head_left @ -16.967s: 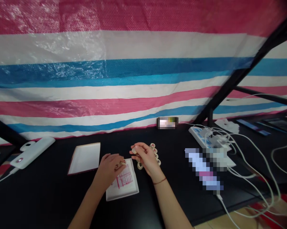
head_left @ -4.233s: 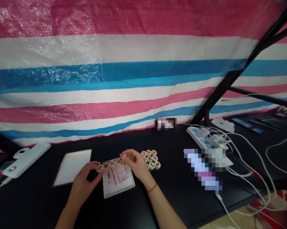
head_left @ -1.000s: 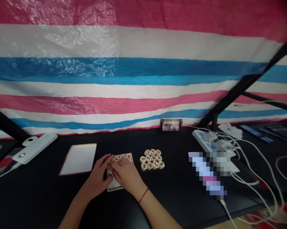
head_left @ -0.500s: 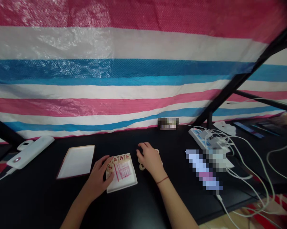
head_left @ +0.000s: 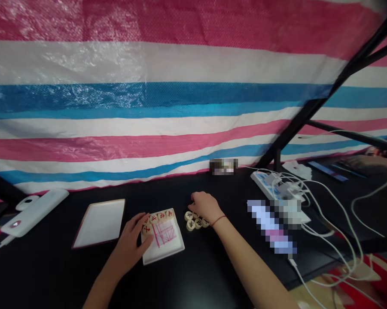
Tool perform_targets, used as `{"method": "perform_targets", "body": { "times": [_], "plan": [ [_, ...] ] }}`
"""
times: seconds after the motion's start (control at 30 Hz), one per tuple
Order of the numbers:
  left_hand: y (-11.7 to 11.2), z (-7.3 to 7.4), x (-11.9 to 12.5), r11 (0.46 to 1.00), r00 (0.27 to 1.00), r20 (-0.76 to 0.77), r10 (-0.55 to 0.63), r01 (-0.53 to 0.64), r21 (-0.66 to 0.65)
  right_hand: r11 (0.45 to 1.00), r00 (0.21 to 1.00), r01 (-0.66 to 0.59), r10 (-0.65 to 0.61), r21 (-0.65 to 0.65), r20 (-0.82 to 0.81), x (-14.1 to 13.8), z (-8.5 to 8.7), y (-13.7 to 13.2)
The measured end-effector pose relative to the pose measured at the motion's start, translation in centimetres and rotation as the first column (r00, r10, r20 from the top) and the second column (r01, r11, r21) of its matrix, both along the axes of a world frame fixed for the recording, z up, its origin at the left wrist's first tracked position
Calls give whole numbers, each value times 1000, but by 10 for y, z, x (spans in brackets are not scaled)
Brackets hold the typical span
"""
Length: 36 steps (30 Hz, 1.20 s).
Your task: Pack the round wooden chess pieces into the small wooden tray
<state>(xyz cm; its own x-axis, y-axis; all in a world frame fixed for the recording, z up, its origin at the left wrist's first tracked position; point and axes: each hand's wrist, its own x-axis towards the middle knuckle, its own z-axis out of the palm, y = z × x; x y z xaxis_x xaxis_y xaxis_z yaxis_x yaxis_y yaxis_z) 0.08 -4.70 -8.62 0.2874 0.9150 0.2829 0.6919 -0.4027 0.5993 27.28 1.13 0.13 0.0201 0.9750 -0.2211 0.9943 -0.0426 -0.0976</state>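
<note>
My left hand curls round the left side of a shallow white box, its thumb over the rim. Along the box's far edge runs a row of round Chinese chess pieces with red characters. Another red-marked piece sits below that row, beside my left fingers. Pink lines are scribbled on the box's floor. To the right, my right hand is bent over a cluster of chess pieces with dark characters on the black table. Its fingers are curled, and whatever lies under the fingertips is hidden.
An open box lid lies on the left, near a white power bank with a cable. At the right are a blurred-out phone, a power strip and tangled white cables. A striped sheet hangs behind.
My right hand has shifted right and its fingers have curled in, uncovering more of the dark-marked pieces. My left hand stays at the box. The view has turned slightly.
</note>
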Motion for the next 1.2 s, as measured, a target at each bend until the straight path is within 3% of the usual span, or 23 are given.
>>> {"method": "perform_targets", "body": {
  "times": [0.37, 0.47, 0.53, 0.63, 0.7, 0.8, 1.03, 1.2],
  "plan": [
    [0, 1, 0, 1000, 1000, -17, -2, 2, -5, 999, 999, -19, 20, 40, -40, 1, 2, 5],
    [-2, 9, 4, 995, 998, 16, 53, -54, 81, 993, 977, -37, 60, 114, -206, -5, 4, 0],
    [-2, 17, 8, 986, 996, 58, 63, -71, 149, 984, 866, -54, 132, 172, -483, -16, 0, -8],
    [0, 29, 13, 989, 998, 56, -17, 8, 150, 981, 540, -63, 188, 183, -820, -38, -11, -25],
    [3, 35, 17, 993, 995, 40, -89, 86, 81, 986, 368, -59, 169, 158, -915, -53, -19, -33],
    [8, 42, 23, 994, 992, 59, -108, 107, 28, 995, 195, -14, 98, 97, -976, -67, -30, -39],
    [10, 39, 25, 991, 990, 91, -107, 99, 89, 999, 9, 32, -3, -3, -1000, -65, -41, -37],
    [9, 30, 16, 969, 993, 120, 19, -48, 243, 995, -15, 94, -23, -25, -1000, -59, -44, -38]
  ]
}}
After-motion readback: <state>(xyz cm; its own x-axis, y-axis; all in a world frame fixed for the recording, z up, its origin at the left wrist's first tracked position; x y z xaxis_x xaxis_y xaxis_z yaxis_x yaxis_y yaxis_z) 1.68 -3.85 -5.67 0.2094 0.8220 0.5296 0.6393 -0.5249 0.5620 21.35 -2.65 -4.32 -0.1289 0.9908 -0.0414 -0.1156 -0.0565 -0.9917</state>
